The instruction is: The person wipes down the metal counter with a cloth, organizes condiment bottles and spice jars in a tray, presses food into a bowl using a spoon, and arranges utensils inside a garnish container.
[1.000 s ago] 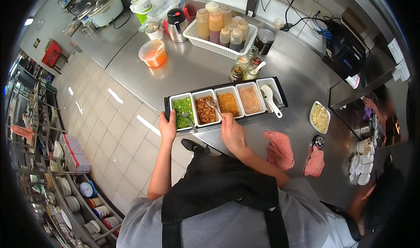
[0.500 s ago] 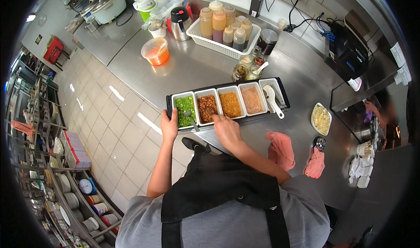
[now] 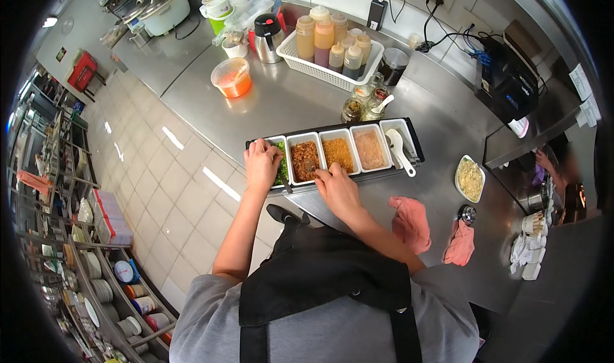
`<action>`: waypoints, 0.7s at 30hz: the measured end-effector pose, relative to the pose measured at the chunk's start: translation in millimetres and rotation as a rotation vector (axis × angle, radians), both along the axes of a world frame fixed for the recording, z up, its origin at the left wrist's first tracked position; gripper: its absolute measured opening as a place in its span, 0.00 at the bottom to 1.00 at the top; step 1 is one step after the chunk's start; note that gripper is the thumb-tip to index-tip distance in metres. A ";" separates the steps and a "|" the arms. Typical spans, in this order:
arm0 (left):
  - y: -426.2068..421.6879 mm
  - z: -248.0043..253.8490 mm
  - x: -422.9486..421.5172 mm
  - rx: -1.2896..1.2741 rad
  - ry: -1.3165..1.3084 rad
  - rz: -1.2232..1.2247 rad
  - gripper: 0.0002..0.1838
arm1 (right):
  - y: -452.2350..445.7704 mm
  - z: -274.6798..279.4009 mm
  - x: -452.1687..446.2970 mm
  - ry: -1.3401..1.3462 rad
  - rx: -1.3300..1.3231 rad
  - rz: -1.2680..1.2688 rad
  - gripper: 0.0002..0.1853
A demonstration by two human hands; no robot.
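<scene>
A black rack (image 3: 416, 139) holds a row of white tubs on the steel counter. My left hand (image 3: 261, 165) is over the leftmost tub, which has chopped green onion (image 3: 282, 165); its fingers are bent together, and whatever they hold is hidden. A spoon handle (image 3: 286, 184) sticks out of that tub toward me. At the near edge of the tub of brown crumbly topping (image 3: 303, 153), my right hand (image 3: 339, 190) pinches a spoon (image 3: 310, 166) resting in it. Beside these are tubs of orange-brown bits (image 3: 337, 150) and pale pink shreds (image 3: 369, 149), then one with a white spoon (image 3: 400, 149).
Behind the rack stand small glass jars (image 3: 352, 110) and a white basket (image 3: 329, 76) of squeeze bottles. Left of the basket are a steel jug (image 3: 268, 40) and an orange-filled tub (image 3: 231, 78). Pink cloths (image 3: 410, 222) and a dish of pale shreds (image 3: 470, 179) lie right.
My left hand has moved from the rack's left end up over the green onion tub. My right hand has shifted slightly right, still at the brown topping. The view has moved slightly.
</scene>
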State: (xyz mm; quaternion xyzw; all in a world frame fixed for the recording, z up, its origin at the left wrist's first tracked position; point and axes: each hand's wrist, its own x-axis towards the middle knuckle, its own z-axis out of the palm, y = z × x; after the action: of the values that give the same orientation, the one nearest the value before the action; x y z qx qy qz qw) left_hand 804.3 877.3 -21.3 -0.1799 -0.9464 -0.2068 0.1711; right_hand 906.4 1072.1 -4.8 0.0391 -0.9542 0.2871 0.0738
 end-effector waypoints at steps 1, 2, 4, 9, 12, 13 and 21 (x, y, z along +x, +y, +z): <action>1.8 0.4 -0.4 0.004 0.002 -0.007 0.07 | 0.4 0.1 0.5 0.004 -0.008 0.003 0.12; 2.6 0.4 0.2 0.003 0.001 -0.010 0.07 | 0.4 0.0 1.5 0.003 -0.008 0.000 0.12; 4.2 0.5 -1.0 -0.028 -0.005 -0.008 0.07 | 0.5 0.4 1.2 -0.002 -0.020 0.004 0.12; 3.7 -2.4 -2.5 -0.056 -0.031 -0.024 0.08 | 0.3 -4.8 0.4 0.021 -0.011 -0.001 0.13; 3.4 -5.2 -2.5 -0.063 -0.033 -0.030 0.08 | 0.4 -6.3 0.4 0.011 -0.010 -0.006 0.13; 3.4 -5.0 -2.4 -0.063 -0.031 -0.030 0.08 | 0.5 -6.8 0.7 0.013 -0.005 -0.008 0.13; 1.2 6.9 4.5 -0.022 0.028 0.071 0.05 | 1.4 -7.6 1.4 0.016 -0.026 -0.002 0.13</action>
State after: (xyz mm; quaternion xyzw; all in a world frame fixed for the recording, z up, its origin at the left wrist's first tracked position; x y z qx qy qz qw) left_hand 808.7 878.5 -14.4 -0.1512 -0.9518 -0.1876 0.1897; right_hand 907.8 1073.5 -12.4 0.0393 -0.9498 0.2993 0.0823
